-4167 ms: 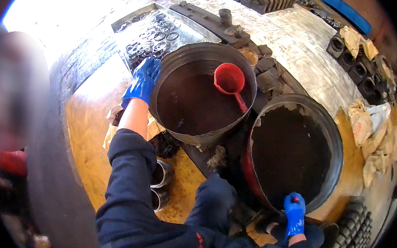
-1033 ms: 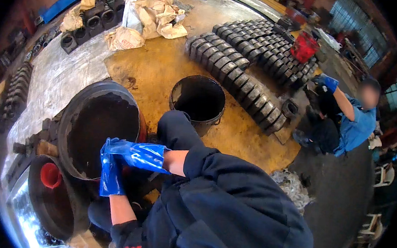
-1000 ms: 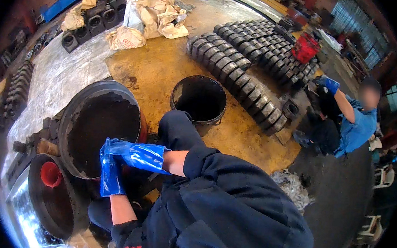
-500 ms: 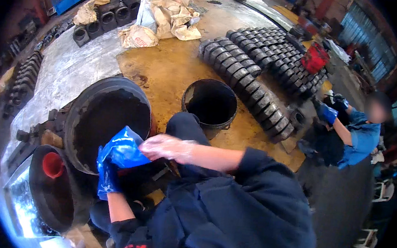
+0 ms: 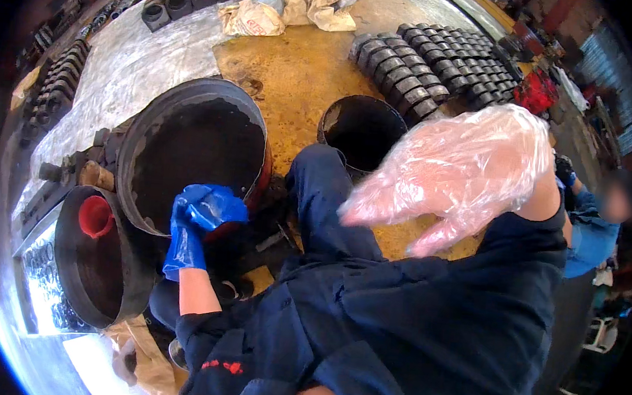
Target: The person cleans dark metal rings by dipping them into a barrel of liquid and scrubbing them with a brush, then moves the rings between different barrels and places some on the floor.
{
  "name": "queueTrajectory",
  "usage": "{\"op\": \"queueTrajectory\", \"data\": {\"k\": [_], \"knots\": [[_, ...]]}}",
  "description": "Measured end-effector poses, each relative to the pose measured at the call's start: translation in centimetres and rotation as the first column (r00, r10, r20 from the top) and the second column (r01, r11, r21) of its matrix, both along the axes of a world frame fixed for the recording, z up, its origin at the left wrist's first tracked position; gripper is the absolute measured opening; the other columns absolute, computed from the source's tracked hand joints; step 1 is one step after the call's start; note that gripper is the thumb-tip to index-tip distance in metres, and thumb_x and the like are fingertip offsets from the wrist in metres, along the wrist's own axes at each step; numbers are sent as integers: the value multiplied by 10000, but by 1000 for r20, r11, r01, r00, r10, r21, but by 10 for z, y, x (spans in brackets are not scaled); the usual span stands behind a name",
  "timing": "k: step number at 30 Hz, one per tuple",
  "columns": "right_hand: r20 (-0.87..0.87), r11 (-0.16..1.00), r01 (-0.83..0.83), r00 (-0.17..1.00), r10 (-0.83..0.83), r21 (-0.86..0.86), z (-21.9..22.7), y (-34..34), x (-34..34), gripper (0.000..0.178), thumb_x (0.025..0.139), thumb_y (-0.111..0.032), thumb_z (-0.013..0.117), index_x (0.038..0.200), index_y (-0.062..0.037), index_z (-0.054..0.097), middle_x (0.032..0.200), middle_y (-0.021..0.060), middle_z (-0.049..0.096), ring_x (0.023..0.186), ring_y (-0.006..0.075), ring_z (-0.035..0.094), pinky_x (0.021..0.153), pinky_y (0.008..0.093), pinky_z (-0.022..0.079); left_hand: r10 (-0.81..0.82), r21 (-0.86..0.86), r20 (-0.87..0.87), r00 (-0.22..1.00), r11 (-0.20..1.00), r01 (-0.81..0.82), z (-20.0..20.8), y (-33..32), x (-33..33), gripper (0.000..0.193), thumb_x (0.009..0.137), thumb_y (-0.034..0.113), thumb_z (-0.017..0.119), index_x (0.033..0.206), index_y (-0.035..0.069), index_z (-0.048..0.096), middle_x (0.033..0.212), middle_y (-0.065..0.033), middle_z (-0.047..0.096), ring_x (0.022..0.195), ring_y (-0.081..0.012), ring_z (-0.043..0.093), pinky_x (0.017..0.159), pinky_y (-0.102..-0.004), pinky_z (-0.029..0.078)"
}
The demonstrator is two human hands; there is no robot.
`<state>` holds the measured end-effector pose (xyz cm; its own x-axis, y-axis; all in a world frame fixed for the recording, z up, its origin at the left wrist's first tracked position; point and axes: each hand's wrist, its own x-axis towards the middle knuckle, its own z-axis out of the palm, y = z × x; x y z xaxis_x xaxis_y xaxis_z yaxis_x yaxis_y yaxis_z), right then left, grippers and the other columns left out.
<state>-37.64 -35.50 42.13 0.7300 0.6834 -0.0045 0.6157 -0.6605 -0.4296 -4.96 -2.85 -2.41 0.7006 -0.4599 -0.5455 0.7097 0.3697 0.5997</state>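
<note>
My left hand (image 5: pixel 185 235), in a blue rubber glove, grips a second blue rubber glove (image 5: pixel 224 209) that hangs loose and crumpled. Both are by the near edge of a large round drum (image 5: pixel 132 135) with dark contents. Raised on the right, my right hand (image 5: pixel 467 165) wears a thin clear plastic glove. Its fingers are stretched out with the thumb apart, and nothing is in it. Part of a black bucket (image 5: pixel 329 118) shows beyond that hand.
A red cup-like vessel (image 5: pixel 95 217) sits in a second dark drum (image 5: pixel 139 276) at the left. Rows of dark metal cylinders (image 5: pixel 407 75) stand at the back right, paper sacks (image 5: pixel 252 18) at the back. A co-worker in blue (image 5: pixel 587 241) is at the far right.
My right hand has come away from the blue glove and swung up to the right, its fingers now spread. My left hand keeps hold of the glove. The view has shifted.
</note>
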Motion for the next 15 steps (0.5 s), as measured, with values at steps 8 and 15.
{"op": "queueTrajectory", "data": {"k": [8, 15], "knots": [[184, 996, 65, 981, -52, -63, -25, 35, -10, 408, 940, -344, 697, 1047, 43, 627, 1017, 232, 649, 1020, 382, 648, 889, 449, 520, -19, -135, -66, 998, 991, 10, -21, 15, 16, 630, 1051, 487, 470, 1541, 94, 418, 1556, -109, 461, 1426, -309, 440, 1241, -455, 311], [-233, 898, 273, 952, -200, 346, -46, 62, 2, 385, 973, -370, 662, 852, -5, 689, 810, 180, 670, 799, 366, 651, 719, 453, 486, 51, -165, -241, 969, 982, -93, 13, 9, -3, 661, 1050, 495, 468, 1587, 129, 347, 1610, -75, 393, 1480, -294, 369, 1268, -448, 246]]}}
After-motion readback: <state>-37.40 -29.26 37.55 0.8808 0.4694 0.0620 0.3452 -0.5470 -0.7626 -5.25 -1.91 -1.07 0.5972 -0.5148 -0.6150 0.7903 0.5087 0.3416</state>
